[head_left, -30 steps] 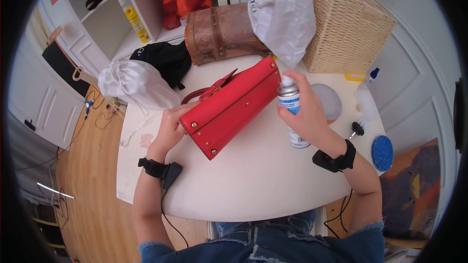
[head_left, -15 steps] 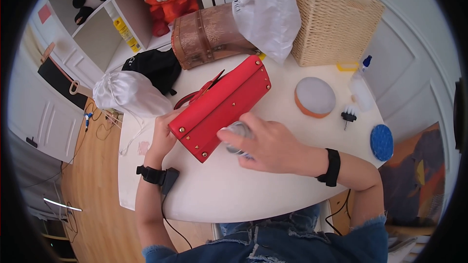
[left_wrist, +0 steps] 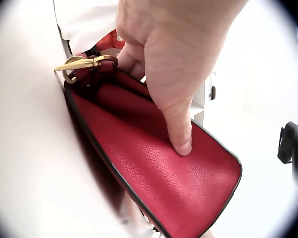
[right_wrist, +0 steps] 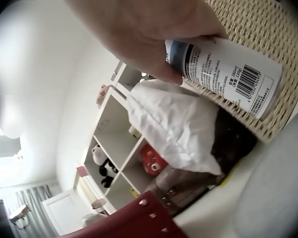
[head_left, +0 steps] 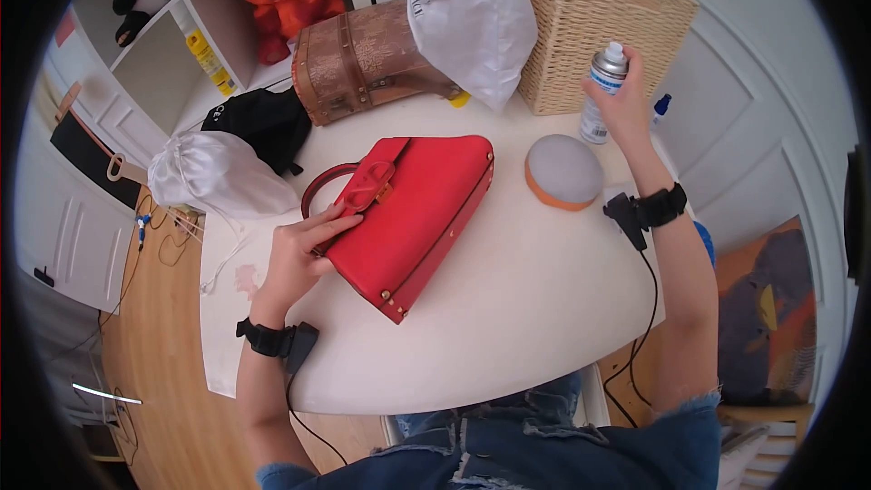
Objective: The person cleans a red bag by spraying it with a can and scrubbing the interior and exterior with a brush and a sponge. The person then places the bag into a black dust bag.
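Observation:
A red handbag (head_left: 426,195) with a red handle and gold studs leans back on the white table, its front panel showing. My left hand (head_left: 292,259) grips its left end, fingers over the front by the handle. In the left wrist view the thumb presses the bag's red side panel (left_wrist: 154,173), below a gold clasp (left_wrist: 84,63). My right hand (head_left: 628,104) holds a white spray can (head_left: 594,120) upright at the back right, fingers curled round it near the top. The right wrist view shows the can's printed label (right_wrist: 223,72) and barcode.
A round grey-and-orange pad (head_left: 564,168) lies between bag and can. Behind stand a woven basket (head_left: 590,27), a white dust bag (head_left: 481,18) and a brown patterned bag (head_left: 363,54). A white satin pouch (head_left: 213,172) and a black cloth bag (head_left: 263,127) lie at the left.
The spray can went from beside the handbag to over its studded underside, then away to the back right in my right hand. My left hand has turned the handbag so its front shows.

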Action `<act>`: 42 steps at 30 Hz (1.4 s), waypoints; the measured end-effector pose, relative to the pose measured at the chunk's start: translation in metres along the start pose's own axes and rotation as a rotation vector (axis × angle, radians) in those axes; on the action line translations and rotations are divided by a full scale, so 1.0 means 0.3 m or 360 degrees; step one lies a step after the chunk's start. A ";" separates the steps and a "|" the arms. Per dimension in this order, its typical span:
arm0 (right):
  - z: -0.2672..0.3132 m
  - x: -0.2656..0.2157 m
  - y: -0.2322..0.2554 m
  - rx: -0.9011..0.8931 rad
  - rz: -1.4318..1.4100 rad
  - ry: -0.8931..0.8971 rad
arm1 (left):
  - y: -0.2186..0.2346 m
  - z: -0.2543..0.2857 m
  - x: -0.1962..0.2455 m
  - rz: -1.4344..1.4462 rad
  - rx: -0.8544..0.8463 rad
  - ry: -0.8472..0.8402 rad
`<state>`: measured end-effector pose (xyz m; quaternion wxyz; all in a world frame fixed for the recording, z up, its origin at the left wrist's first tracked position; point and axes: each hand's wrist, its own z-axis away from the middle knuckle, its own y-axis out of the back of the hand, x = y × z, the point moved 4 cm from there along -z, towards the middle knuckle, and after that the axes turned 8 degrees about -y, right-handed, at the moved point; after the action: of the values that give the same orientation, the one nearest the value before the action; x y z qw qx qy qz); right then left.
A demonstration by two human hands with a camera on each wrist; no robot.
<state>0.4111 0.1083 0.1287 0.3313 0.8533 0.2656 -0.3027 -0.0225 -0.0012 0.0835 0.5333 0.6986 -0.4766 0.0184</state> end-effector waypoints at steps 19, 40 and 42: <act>0.122 0.023 0.187 0.0175 0.0400 0.0279 | -0.017 0.012 0.026 -0.0056 -0.0050 0.0158; 0.466 -0.052 0.215 -0.0944 0.0476 0.0134 | -0.054 0.029 -0.069 0.0365 -0.0143 -0.0070; 0.500 -0.173 0.142 -0.1156 0.0232 0.0283 | -0.055 0.031 -0.071 0.0364 -0.0146 -0.0033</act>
<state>0.3528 -0.0409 0.0922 0.6086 0.7198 0.3218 -0.0892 -0.0273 0.0050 0.0561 0.5541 0.6147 -0.5591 0.0500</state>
